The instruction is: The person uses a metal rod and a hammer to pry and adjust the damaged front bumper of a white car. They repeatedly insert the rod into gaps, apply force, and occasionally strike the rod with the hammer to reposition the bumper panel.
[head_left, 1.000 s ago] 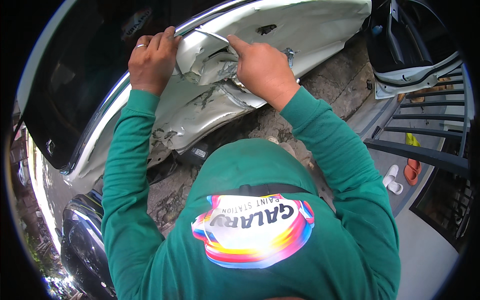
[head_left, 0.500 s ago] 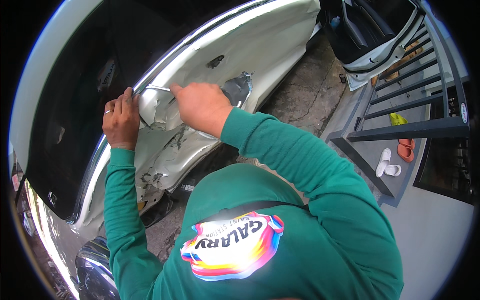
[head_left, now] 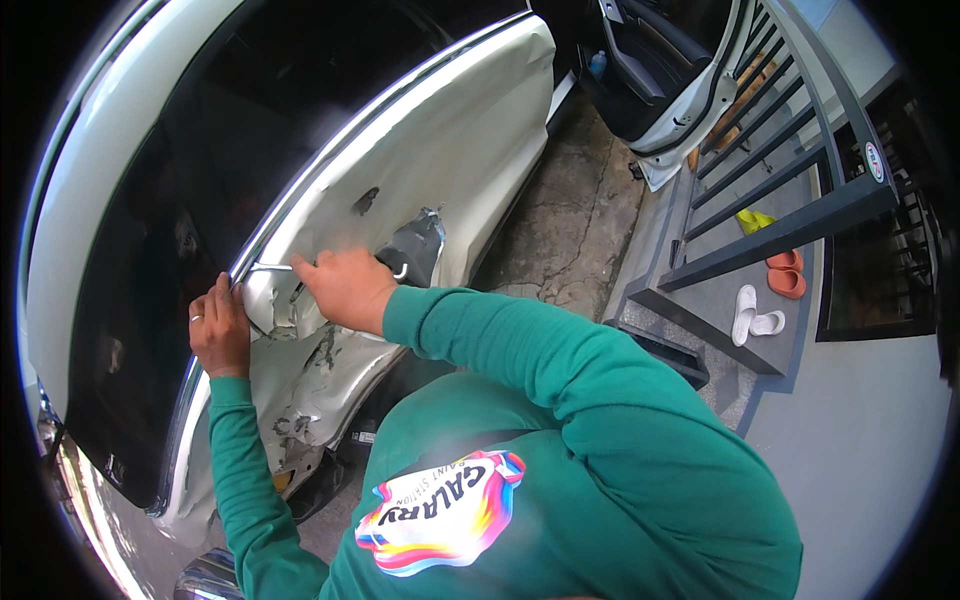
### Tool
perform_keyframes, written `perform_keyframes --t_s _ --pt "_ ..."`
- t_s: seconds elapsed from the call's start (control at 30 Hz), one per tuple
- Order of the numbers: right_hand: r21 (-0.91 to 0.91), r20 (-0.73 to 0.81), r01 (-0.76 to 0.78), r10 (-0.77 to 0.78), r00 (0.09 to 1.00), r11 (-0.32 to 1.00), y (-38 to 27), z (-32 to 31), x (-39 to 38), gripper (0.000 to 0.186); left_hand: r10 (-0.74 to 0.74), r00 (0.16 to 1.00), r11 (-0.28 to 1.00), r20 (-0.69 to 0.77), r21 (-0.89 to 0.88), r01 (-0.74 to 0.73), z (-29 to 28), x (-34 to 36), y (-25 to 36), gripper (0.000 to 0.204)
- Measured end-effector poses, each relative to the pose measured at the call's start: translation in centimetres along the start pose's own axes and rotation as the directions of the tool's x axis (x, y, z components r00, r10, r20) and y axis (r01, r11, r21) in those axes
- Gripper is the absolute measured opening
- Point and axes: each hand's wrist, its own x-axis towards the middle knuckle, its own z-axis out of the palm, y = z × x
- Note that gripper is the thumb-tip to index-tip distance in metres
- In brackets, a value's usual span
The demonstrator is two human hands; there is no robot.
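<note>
A thin metal rod (head_left: 271, 267) with a bent end lies across the top of a dented, pale car door (head_left: 480, 130). My right hand (head_left: 345, 286) is closed around its middle, and its curved end sticks out on the right side of the fist. The rod's other end meets the window trim (head_left: 284, 224), beside the fingertips of my left hand (head_left: 221, 330). That hand wears a ring, and its fingers are pressed together over the trim. Below both hands the door panel is crumpled, with scraped paint and a torn dark patch (head_left: 415, 245).
Dark window glass (head_left: 150, 260) fills the left. An open car door (head_left: 660, 90) stands at the upper right, near a grey metal railing (head_left: 790, 235). Orange shoes (head_left: 786, 275) and white shoes (head_left: 745, 315) rest on a step. Cracked concrete (head_left: 560, 220) lies beside the car.
My view has shifted, so the car and railing sit differently in the picture. Both hands keep their places at the window trim, with the rod still in my right hand.
</note>
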Motion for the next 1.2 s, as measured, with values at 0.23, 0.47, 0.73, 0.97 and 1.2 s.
perform_keyframes --t_s 0.23,0.47,0.73,0.97,1.2 --pt "-0.08 0.371 0.052 -0.019 0.928 0.995 0.2 -5.2 -0.9 0.027 -0.032 0.999 0.999 0.007 -0.025 0.032 -0.4 -0.6 -0.7 0.027" --pt "-0.177 0.58 -0.276 0.327 0.746 0.945 14.5 -4.1 -15.4 0.031 -0.171 0.977 0.969 0.128 -0.155 0.191 -1.7 -1.0 -0.7 0.034" --pt "-0.423 0.706 -0.397 0.571 0.419 0.815 23.1 -2.6 -30.6 0.034 -0.328 0.906 0.8 0.269 -0.432 0.417 -4.4 -8.1 6.8 0.034" --pt "-0.344 0.741 -0.501 0.557 0.374 0.794 23.6 -1.0 -29.4 0.033 -0.036 0.461 0.67 0.887 -0.32 0.669 -3.5 -15.6 14.1 0.023" --pt "-0.336 0.678 -0.552 0.602 0.421 0.764 25.3 1.4 -29.9 0.032 -0.017 0.466 0.672 0.885 -0.335 0.661 -3.8 -15.9 15.9 0.02"
